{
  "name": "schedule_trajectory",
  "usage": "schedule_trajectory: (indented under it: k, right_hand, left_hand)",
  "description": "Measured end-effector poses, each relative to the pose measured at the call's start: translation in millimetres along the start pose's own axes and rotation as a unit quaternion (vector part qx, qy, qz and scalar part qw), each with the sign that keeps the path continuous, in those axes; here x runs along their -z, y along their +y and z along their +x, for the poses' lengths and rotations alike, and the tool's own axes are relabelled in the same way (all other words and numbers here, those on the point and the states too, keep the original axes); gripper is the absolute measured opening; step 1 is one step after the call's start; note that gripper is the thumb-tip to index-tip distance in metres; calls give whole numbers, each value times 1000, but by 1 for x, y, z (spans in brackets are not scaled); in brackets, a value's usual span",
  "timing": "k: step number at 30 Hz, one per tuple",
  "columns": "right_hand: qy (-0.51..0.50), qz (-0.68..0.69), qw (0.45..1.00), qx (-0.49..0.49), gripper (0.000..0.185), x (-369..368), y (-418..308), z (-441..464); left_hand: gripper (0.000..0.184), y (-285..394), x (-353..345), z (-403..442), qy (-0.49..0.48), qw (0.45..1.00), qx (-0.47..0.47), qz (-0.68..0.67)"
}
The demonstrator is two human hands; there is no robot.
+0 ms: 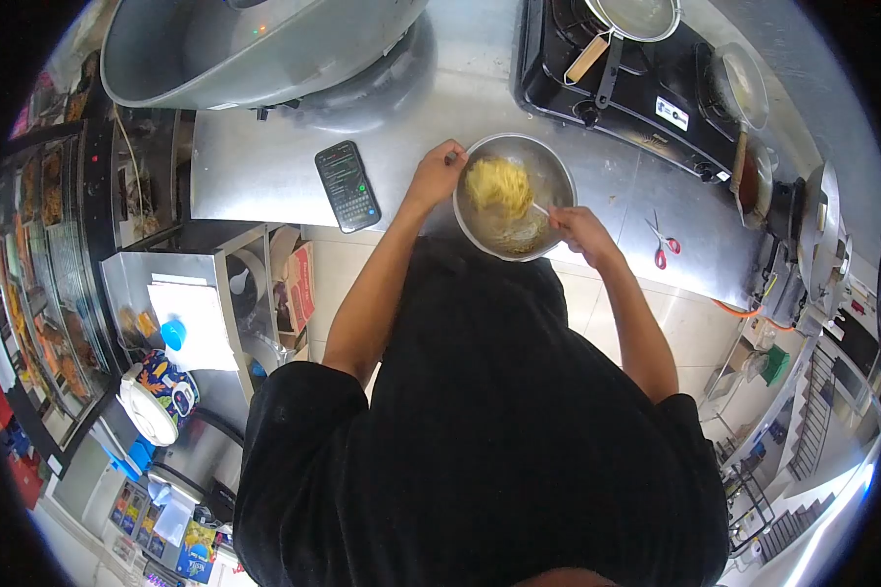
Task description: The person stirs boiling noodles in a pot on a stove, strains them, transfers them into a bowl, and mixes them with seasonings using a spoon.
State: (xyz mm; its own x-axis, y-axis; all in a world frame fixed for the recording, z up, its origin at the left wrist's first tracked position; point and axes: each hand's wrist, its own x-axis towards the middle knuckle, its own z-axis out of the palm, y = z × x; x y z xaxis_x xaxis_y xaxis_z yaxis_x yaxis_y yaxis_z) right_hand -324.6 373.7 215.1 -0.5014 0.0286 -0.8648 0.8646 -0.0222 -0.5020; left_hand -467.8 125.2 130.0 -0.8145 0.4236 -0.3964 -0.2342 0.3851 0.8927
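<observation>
A round metal bowl (468,220) sits at the front edge of the steel counter, with yellow noodle-like food (499,186) inside it. My left hand (437,176) grips the bowl's left rim with bent fingers. On the right side, my right hand (579,233) is closed around the end of a thin utensil (540,208) that reaches into the food. The utensil's far end is hidden in the food, which looks blurred.
A phone (347,186) lies on the counter (255,166) left of the bowl. Red-handled scissors (663,245) lie to the right. A black gas stove (646,108) holding a pan stands at the back right, and a large grey appliance (255,59) at the back left.
</observation>
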Motion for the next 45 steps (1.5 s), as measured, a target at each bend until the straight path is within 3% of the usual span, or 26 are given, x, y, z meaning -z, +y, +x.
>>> schedule_trajectory:
  k: [2, 4, 7, 10, 12, 16, 20, 21, 24, 26, 28, 29, 32, 33, 36, 37, 40, 41, 42, 44, 45]
  right_hand:
    - [99, -206, 970, 81, 35, -5, 26, 27]
    - [150, -406, 882, 185, 36, -26, 35, 36]
    - [192, -452, 859, 144, 39, -18, -8, 20]
    - [226, -504, 827, 108, 33, -23, -41, 12]
    - [219, -544, 807, 73, 29, -36, -22, 30]
    - [198, -660, 721, 73, 24, -33, -69, -24]
    - [267, -653, 688, 169, 25, 0, -71, 1]
    - [239, -663, 694, 147, 25, 6, -52, 12]
    - [217, -534, 805, 141, 26, 3, -12, 0]
    - [69, -448, 880, 141, 29, 13, 29, 15]
    - [-20, -390, 917, 83, 33, -2, 33, 17]
    - [-22, -300, 948, 101, 36, -8, 31, 9]
    - [-21, -161, 987, -11, 37, -13, 5, -12]
    - [-14, -114, 993, 3, 35, -10, 5, -13]
    - [129, -165, 976, 57, 37, 1, 0, -22]
    - [157, -262, 935, 180, 36, 11, 7, -15]
    - [303, -443, 834, 127, 36, -3, -21, -22]
    - [323, -440, 831, 103, 35, -12, -16, -5]
    - [315, -502, 797, 119, 35, -16, 8, 20]
    - [201, -529, 819, 97, 34, -31, 7, 10]
    - [182, -551, 805, 126, 34, -29, 6, -3]
  left_hand:
    - [15, -4, -3, -1, 3, 1000, 2, -1]
    - [15, -6, -3, 1, 4, 1000, 4, -1]
    - [14, -23, -7, 7, 29, 998, -59, 11]
    - [19, 11, 1, -3, -2, 999, 51, 0]
    - [16, -1, -1, -1, -6, 1000, 17, 5]
    - [16, -8, 0, 9, -7, 1000, 3, -3]
    - [17, -7, -1, 9, -6, 1000, -12, 0]
    - [17, -13, -4, 9, 0, 1000, -21, 7]
    - [18, -14, -6, 13, 14, 1000, -7, 12]
    - [18, -14, -9, 1, 25, 999, -6, 34]
    - [19, -8, -13, -2, 50, 995, -45, 72]
    - [18, -5, -14, -2, 30, 999, -25, 37]
    - [18, 11, -7, -9, -27, 998, 39, -42]
    - [17, 13, -5, -8, -40, 996, 53, -54]
    - [17, 14, -6, -10, -45, 996, 63, -50]
    - [18, 13, -5, -10, -38, 997, 59, -43]
    - [18, 3, -8, -7, -22, 998, 37, -41]
    - [18, 0, -8, -3, -15, 999, 28, -30]
    - [18, -1, -10, -2, -9, 1000, 21, -21]
    - [18, -3, -13, -2, -1, 1000, 7, -11]
    - [17, -4, -12, -1, 4, 1000, -1, -10]
